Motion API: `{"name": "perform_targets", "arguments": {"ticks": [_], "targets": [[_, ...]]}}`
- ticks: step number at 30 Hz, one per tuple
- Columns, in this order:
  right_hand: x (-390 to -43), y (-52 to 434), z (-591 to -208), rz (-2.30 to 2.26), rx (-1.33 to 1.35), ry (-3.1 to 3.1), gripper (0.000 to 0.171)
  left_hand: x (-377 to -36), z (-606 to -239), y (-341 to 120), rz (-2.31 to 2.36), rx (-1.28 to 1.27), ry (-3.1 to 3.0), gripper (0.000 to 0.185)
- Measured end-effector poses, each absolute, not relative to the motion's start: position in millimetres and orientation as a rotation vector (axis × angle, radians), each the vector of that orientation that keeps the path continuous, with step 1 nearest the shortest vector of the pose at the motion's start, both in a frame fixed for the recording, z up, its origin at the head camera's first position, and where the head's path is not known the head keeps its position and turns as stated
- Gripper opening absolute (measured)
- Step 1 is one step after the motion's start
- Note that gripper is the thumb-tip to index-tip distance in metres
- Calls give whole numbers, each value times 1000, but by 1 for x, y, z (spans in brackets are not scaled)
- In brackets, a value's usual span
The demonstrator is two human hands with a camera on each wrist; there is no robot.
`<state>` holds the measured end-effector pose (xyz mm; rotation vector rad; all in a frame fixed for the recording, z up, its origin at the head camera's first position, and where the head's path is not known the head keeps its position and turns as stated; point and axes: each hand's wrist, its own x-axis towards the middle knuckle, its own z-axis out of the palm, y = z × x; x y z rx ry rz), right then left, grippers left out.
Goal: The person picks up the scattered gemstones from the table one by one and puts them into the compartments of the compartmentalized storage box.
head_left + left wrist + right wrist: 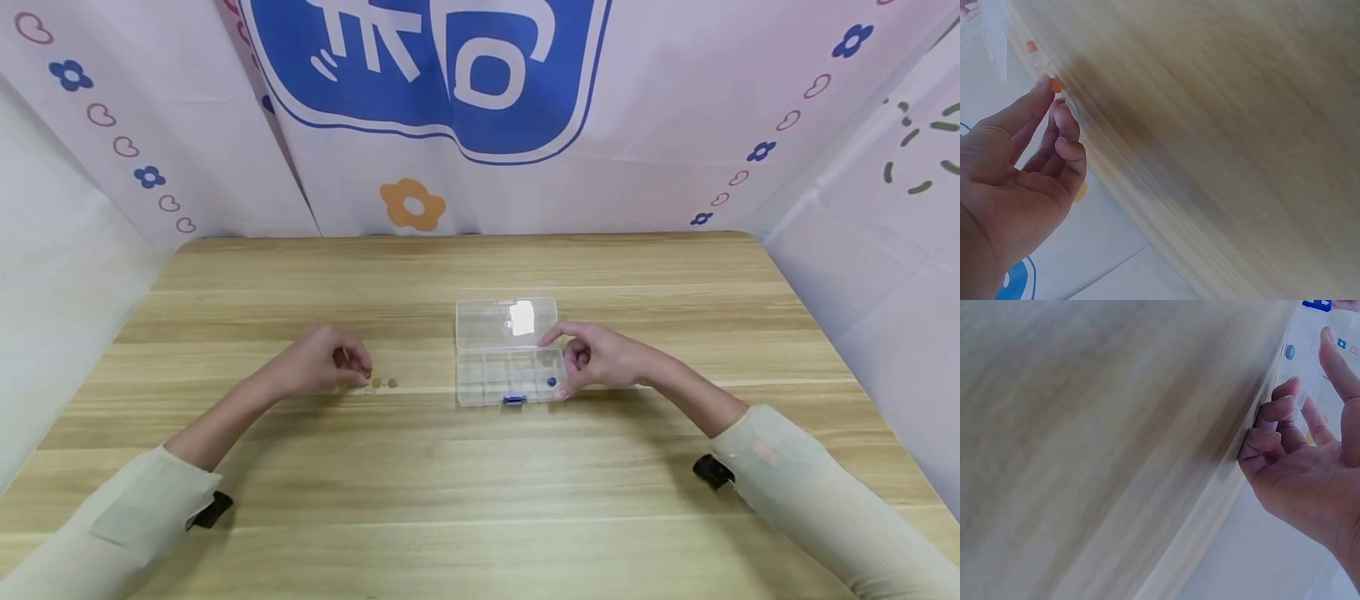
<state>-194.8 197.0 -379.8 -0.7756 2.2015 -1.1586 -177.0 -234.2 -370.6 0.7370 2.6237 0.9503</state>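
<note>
the left hand [318, 367] rests on the tabletop [465, 483] left of its middle, fingers curled in, fingertips beside a short row of small beads [384, 382], orange and brownish. whether it already pinches one between thumb and forefinger cannot be told; the left wrist view shows an orange bead [1055, 84] right at the fingertips [1044, 84]. the beads are tiny and round, so a clumsy pinch could flick one away, and it might roll toward the tabletop's near edge.

right of them, near the middle, lies a clear plastic organizer box [508, 350], lid thrown back toward the far edge, the tray split into small compartments, a blue latch [513, 400] on its near wall. a blue bead [552, 382] sits in the rightmost near compartment. the box looks light and see-through, its dividers faint, so a bead could easily land in the wrong cell.

the right hand [596, 357] grasps the box's right end, thumb by the lid hinge, fingers curled at the near corner. a hard nudge there might slide the box.
</note>
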Motion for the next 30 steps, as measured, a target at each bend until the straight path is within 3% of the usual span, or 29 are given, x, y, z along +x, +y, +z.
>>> {"name": "perform_targets", "arguments": {"ticks": [30], "targets": [[-195,198,-380,-1148,-776,2207,66,-180,-372,-231,920,725,2615,8]]}}
